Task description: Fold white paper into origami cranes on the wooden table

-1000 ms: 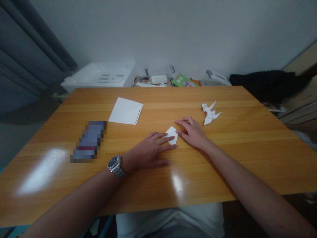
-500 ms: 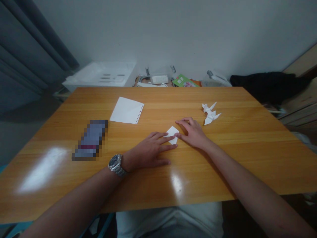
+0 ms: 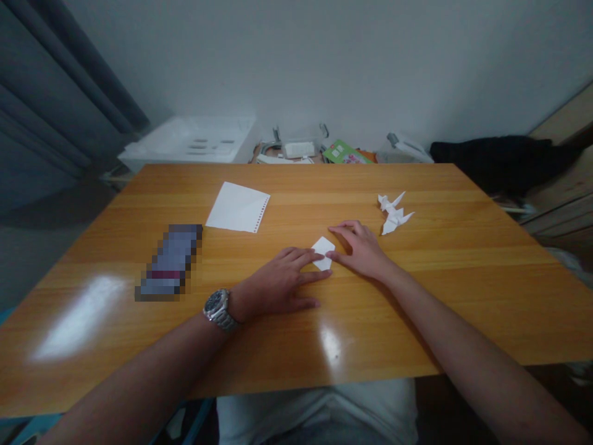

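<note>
A small folded piece of white paper point(image 3: 323, 245) lies flat on the wooden table, between my two hands. My left hand point(image 3: 287, 281), with a metal watch point(image 3: 220, 309) at the wrist, is open, palm down; its spread fingertips rest on the paper's left and lower parts. From the right, my right hand point(image 3: 359, 248) touches the paper's edge with its thumb. Its index finger is held apart from the thumb, on the table beyond the paper. Fingertips cover some of the folds.
A sheet of notebook paper point(image 3: 238, 207) with a perforated edge lies at the back left. Near it is a pixelated phone-like object point(image 3: 171, 259). Folded white paper figures point(image 3: 393, 213) sit at the right. Behind the table point(image 3: 417, 179) are a white plastic tub point(image 3: 208, 133) and a green booklet point(image 3: 345, 151).
One finger of my left hand has drawn back slightly to the left, showing more of the folded paper. My right hand and the other things have barely moved.
</note>
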Demonstrator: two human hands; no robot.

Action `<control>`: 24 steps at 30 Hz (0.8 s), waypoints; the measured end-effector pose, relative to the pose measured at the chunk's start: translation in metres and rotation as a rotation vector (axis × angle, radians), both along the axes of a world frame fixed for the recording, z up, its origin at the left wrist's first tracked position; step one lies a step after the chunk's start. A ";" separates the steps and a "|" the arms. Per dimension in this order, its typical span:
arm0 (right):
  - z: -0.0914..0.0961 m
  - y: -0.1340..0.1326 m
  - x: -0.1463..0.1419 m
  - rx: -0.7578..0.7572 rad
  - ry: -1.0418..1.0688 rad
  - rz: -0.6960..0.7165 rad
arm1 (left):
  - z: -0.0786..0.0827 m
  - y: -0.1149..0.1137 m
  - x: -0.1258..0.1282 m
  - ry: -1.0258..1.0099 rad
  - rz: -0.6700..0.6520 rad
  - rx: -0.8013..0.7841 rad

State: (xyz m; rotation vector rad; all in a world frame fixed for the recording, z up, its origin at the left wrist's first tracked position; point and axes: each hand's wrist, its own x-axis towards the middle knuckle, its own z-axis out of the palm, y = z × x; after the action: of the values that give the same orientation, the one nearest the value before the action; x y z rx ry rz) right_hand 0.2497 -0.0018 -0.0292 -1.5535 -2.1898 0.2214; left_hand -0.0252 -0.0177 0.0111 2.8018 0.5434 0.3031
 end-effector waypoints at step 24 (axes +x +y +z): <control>0.004 -0.002 -0.003 0.085 0.148 0.255 | -0.008 0.010 0.002 -0.082 0.180 0.010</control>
State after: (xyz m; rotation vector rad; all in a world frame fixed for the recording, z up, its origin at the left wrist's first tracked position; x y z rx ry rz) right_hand 0.2465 -0.0035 -0.0250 -1.1727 -2.2439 0.3075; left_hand -0.0231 -0.0073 0.0028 2.7397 0.7784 0.4555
